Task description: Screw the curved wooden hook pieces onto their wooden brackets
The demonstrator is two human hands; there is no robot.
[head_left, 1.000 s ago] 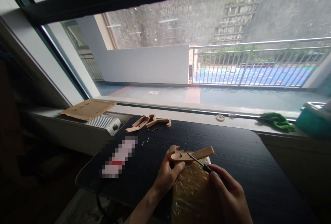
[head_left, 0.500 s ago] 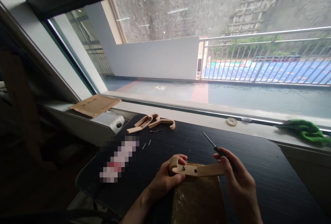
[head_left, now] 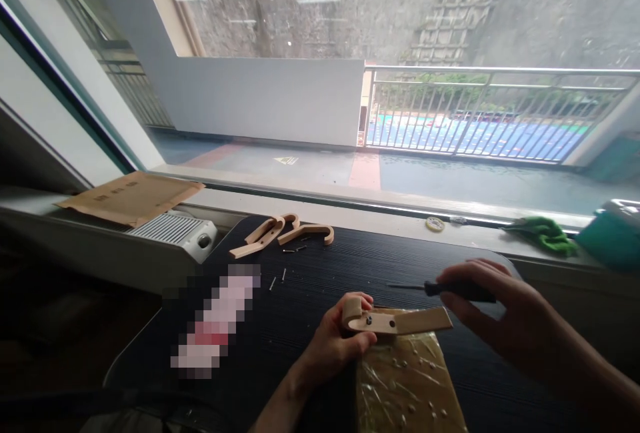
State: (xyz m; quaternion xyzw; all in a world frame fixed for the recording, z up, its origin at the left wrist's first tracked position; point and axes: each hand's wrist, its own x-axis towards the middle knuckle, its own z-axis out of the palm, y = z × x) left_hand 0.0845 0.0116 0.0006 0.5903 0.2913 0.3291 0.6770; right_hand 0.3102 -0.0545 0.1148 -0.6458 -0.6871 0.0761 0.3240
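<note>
My left hand [head_left: 345, 331] grips the curled end of a pale wooden hook [head_left: 420, 320], its fingers behind and thumb in front. Two holes show in the hook, and a dark screw [head_left: 369, 320] sits in the one nearer the curl. The hook lies across the far end of a brown block wrapped in clear film [head_left: 407, 379], with several small bumps on its top. To the right, my right hand [head_left: 483, 293] is closed around the dark handle of a screwdriver [head_left: 433, 287]. The screwdriver's thin shaft points left above the table, apart from the hook.
Several wooden hooks [head_left: 260, 238] lie at the table's far left, with loose screws [head_left: 283, 275] near them. A blurred pinkish item [head_left: 215, 319] rests on the black table [head_left: 320, 273]. Along the windowsill are a tape roll [head_left: 435, 224], a green cloth [head_left: 543, 233] and a brown envelope [head_left: 135, 196].
My right hand has let go of the hook's straight end and moved right and up with the screwdriver. The view has shifted, and more of the wrapped block shows.
</note>
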